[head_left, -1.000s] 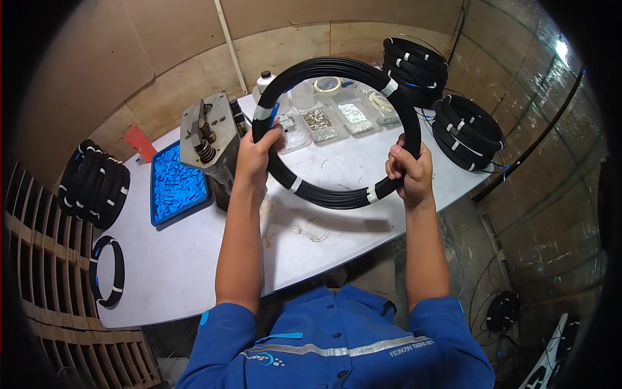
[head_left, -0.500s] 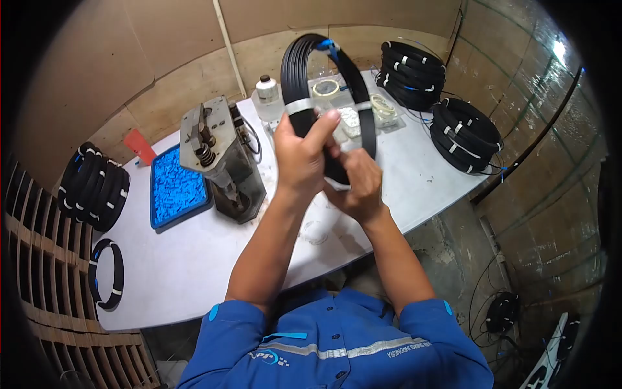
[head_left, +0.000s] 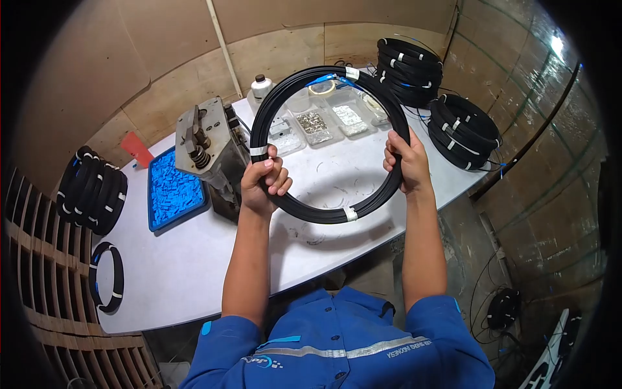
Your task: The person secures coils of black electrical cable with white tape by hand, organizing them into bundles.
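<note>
A coil of black cable [head_left: 315,212] is held up over the white table, its round opening facing me. White tape bands bind it at several places, and blue connectors show inside its top edge. My left hand [head_left: 264,180] is closed around the coil's left side, just below a tape band. On the opposite side my right hand [head_left: 408,160] grips the coil, thumb toward me. Through the ring I see a clear tray of small metal parts [head_left: 313,124] and another tray with white pieces [head_left: 350,119].
Left of the coil stands a metal press [head_left: 210,146] beside a tray of blue pieces [head_left: 172,191]. Stacked cable coils [head_left: 463,133] sit at the right, more coils [head_left: 94,191] at the left, and a single coil [head_left: 116,275] at the table's left edge. A white bottle [head_left: 262,87] stands behind.
The coil has turned from nearly edge-on to facing me as a full ring. My hands have moved apart, from close together to opposite sides of it.
</note>
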Demonstrator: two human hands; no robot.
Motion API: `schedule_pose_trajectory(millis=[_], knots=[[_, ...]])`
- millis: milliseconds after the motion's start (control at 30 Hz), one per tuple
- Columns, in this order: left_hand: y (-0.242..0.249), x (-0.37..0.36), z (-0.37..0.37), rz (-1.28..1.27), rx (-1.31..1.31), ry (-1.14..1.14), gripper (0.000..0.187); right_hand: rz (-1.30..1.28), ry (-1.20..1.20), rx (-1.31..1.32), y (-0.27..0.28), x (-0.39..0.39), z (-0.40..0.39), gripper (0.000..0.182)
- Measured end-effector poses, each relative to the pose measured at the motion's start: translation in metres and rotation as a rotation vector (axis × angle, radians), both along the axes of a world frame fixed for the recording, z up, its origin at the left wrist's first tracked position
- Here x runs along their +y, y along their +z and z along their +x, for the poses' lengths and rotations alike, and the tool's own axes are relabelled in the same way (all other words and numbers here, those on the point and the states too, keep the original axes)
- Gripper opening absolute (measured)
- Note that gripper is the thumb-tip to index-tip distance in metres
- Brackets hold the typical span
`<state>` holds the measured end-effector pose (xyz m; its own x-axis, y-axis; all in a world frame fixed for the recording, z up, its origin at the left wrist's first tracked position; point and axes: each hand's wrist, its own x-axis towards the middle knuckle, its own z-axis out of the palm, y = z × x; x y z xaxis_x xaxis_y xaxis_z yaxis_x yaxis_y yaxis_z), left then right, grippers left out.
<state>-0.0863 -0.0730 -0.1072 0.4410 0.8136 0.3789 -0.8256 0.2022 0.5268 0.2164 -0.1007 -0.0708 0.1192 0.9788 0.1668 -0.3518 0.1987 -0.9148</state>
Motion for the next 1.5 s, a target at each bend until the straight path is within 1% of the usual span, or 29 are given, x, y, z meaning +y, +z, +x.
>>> schedule_pose_trajectory(millis=[33,67,133,167,200,267,300,333,400,433,467,533,600,667,700,767,800,867,900,933,1000,1033,1067,1133,1200,1233,1267,1333,1500], knots=[[-0.002,0.003,0.000,-0.060,0.052,0.058,0.016,0.010,-0.046,-0.029,0.003,-0.003,-0.003,0.026],[0.000,0.004,0.002,-0.061,0.051,0.063,0.016,0.009,-0.041,-0.030,0.007,-0.006,-0.004,0.026],[0.001,0.003,0.004,-0.245,0.283,0.291,0.016,0.090,0.002,0.028,0.007,-0.012,-0.006,0.029],[-0.005,0.006,0.002,-0.240,0.195,0.227,0.015,0.163,0.086,0.119,0.006,-0.013,-0.006,0.031],[-0.010,0.008,-0.001,-0.240,0.196,0.225,0.015,0.163,0.084,0.120,0.005,-0.014,-0.008,0.031],[-0.015,0.007,-0.002,-0.144,-0.004,0.146,0.014,0.206,0.087,0.314,0.003,-0.018,-0.017,0.031],[-0.014,0.006,-0.002,-0.140,-0.033,0.169,0.015,0.171,0.070,0.289,-0.003,-0.018,-0.019,0.034],[-0.013,0.005,-0.002,-0.141,-0.035,0.169,0.015,0.096,0.052,0.270,-0.006,-0.021,-0.023,0.032],[-0.009,0.004,-0.001,-0.080,-0.061,0.213,0.014,0.010,0.128,0.274,-0.016,-0.021,-0.033,0.029],[-0.007,0.002,-0.001,-0.083,-0.040,0.246,0.016,-0.051,0.052,0.285,-0.020,-0.021,-0.038,0.019],[-0.002,-0.001,0.001,-0.084,-0.038,0.247,0.016,-0.052,0.054,0.288,-0.024,-0.018,-0.038,0.019],[0.007,-0.009,0.007,-0.116,0.085,0.367,0.019,-0.104,0.000,0.425,-0.036,-0.010,-0.034,0.013],[0.013,-0.017,0.014,-0.078,0.143,0.416,0.022,-0.070,0.038,0.496,-0.045,-0.002,-0.027,0.011],[0.026,-0.023,0.023,-0.139,0.249,0.502,0.021,-0.032,0.080,0.554,-0.052,0.001,-0.023,0.011],[0.030,-0.023,0.026,-0.137,0.247,0.500,0.021,-0.029,0.079,0.551,-0.051,0.000,-0.024,0.011],[0.033,-0.021,0.031,-0.253,0.475,0.614,0.020,0.035,0.015,0.536,-0.048,-0.009,-0.028,0.012],[0.029,-0.018,0.032,-0.255,0.473,0.615,0.020,0.033,0.016,0.533,-0.044,-0.014,-0.031,0.012],[0.014,-0.009,0.032,-0.362,0.452,0.590,0.021,0.133,-0.056,0.369,-0.035,-0.023,-0.035,0.011],[0.009,-0.007,0.032,-0.362,0.468,0.579,0.025,0.152,-0.043,0.332,-0.033,-0.026,-0.034,0.012],[0.004,-0.005,0.030,-0.360,0.469,0.576,0.025,0.153,-0.047,0.333,-0.029,-0.028,-0.033,0.012],[0.003,-0.006,0.026,-0.276,0.484,0.519,0.033,0.190,-0.014,0.327,-0.023,-0.034,-0.030,0.015],[0.004,-0.002,0.019,-0.185,0.500,0.505,0.039,0.201,0.003,0.318,-0.022,-0.034,-0.026,0.015],[0.012,0.000,0.013,-0.135,0.436,0.473,0.041,0.196,0.002,0.316,-0.023,-0.036,-0.022,0.015],[0.040,0.001,0.003,-0.027,0.459,0.485,0.039,0.167,0.036,0.320,-0.024,-0.035,-0.018,0.015],[0.059,0.009,-0.003,0.136,0.706,0.584,0.037,0.163,0.051,0.338,-0.027,-0.036,-0.018,0.014],[0.063,0.014,-0.003,0.157,0.767,0.627,0.029,0.154,0.063,0.318,-0.028,-0.036,-0.018,0.014],[0.064,0.016,-0.003,0.157,0.768,0.629,0.029,0.146,0.074,0.297,-0.029,-0.037,-0.018,0.014],[0.063,0.018,-0.005,0.194,0.906,0.619,0.023,0.130,0.066,0.307,-0.028,-0.036,-0.018,0.015],[0.062,0.015,0.000,0.141,0.844,0.646,0.019,0.113,0.074,0.308,-0.028,-0.034,-0.014,0.015]])
